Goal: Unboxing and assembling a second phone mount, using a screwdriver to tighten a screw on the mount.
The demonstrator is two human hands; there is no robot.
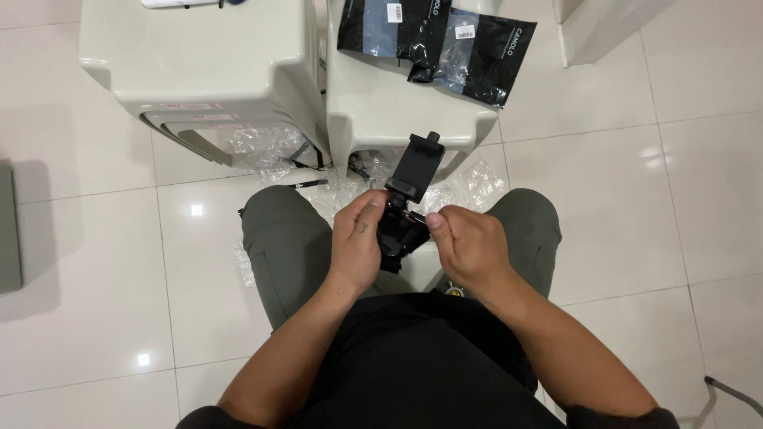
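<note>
I sit with my knees apart and hold a black clamp-style phone mount above my lap. My left hand grips its lower body from the left, thumb on top. My right hand pinches a small part at the mount's joint from the right, fingers curled shut. The mount's flat black bracket points up and away from me, toward the plastic stools.
Two pale plastic stools stand ahead on the white tiled floor. Two black plastic packets lie on the right stool. Crumpled clear plastic wrap lies on the floor under the stools. A dark flat object sits at the left edge.
</note>
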